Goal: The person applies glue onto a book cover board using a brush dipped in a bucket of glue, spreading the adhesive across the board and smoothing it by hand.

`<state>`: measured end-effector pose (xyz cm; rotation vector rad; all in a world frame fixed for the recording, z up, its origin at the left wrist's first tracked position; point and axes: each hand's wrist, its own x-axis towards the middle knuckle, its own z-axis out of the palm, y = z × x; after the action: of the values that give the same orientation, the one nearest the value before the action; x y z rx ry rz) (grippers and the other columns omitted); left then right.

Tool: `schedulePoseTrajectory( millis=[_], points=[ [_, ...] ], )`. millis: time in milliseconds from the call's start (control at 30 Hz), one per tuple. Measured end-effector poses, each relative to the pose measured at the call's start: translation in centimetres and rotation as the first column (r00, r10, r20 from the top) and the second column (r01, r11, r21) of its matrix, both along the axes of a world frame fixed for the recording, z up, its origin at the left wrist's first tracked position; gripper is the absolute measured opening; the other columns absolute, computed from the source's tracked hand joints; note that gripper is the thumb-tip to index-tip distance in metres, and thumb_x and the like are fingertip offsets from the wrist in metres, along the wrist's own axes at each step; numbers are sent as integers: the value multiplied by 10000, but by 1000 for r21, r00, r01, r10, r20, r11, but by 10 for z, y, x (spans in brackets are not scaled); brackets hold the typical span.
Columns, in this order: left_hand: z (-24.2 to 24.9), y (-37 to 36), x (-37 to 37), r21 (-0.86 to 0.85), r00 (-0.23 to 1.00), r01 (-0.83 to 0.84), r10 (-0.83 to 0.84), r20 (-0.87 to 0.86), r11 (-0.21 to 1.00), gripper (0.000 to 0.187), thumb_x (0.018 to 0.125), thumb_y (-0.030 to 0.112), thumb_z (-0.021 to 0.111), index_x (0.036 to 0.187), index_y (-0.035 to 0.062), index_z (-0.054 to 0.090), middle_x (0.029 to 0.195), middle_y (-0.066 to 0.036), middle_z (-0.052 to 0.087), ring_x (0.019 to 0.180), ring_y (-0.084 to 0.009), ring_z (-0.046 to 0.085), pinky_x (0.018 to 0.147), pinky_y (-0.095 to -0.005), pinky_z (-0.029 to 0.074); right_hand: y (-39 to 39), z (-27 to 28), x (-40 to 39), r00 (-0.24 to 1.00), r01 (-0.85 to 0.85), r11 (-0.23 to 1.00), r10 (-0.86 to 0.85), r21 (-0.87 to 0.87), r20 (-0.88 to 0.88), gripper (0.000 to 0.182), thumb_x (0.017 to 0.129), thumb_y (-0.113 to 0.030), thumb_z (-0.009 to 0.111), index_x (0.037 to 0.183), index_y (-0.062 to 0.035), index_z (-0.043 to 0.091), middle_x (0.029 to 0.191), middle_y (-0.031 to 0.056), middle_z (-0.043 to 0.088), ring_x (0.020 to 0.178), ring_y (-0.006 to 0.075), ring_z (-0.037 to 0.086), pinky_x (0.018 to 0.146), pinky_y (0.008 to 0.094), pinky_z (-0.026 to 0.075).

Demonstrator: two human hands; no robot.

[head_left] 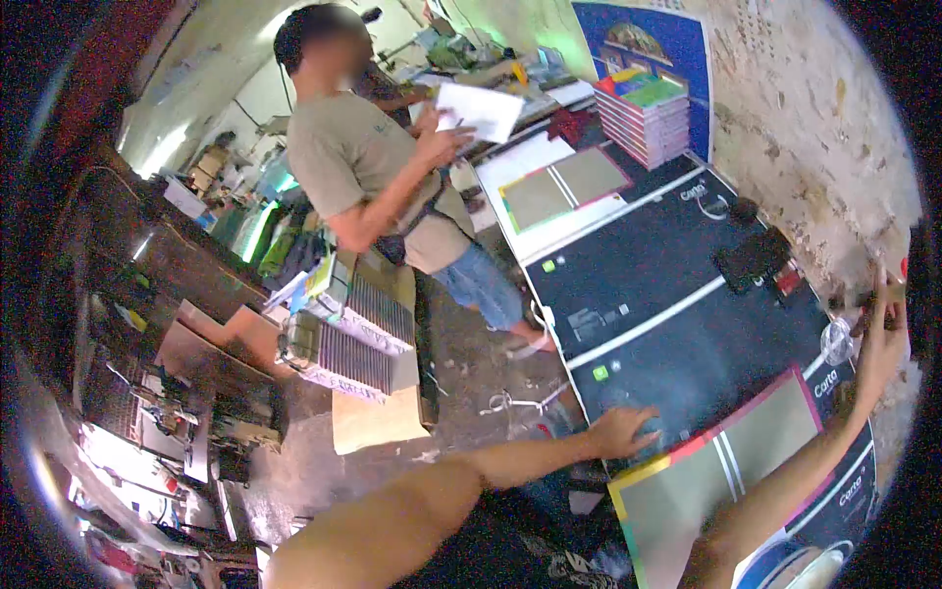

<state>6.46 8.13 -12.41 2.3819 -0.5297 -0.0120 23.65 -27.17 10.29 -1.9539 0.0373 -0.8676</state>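
Note:
My left hand [624, 430] rests palm down on the dark printed sheet [677, 304] that covers the table, at the near edge, next to an opened grey cover board with a coloured border [726, 461]. My right hand [880, 334] is raised at the far right by the wall, fingers closed around a small object I cannot make out, close to a clear round object [836, 342].
A person in a beige shirt [363, 157] stands at the table's left, holding white paper [478, 110]. A second opened cover board [564, 185] and a stack of colourful books [643, 116] lie farther along. Bundles of printed stacks [353, 334] sit on the floor.

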Motion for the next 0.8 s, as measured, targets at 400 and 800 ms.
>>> schedulePoseTrajectory(
  millis=[400,800],
  points=[
    [-12,-4,-2,43,999,-36,37,-27,998,436,944,370,508,1260,75,456,1129,-192,602,1020,-377,589,873,-490,445,-85,-112,-14,950,-148,771,284,620,-126,321,909,-239,642,1038,49,591,807,114,642,594,129,567,556,242,472],
    [-2,-9,2,139,994,-69,79,-70,988,376,943,270,514,1259,68,494,1058,-209,640,960,-388,612,839,-478,484,58,55,-30,978,-210,938,198,276,69,251,866,-158,710,830,62,593,654,141,641,454,129,548,390,229,439]
  ],
)
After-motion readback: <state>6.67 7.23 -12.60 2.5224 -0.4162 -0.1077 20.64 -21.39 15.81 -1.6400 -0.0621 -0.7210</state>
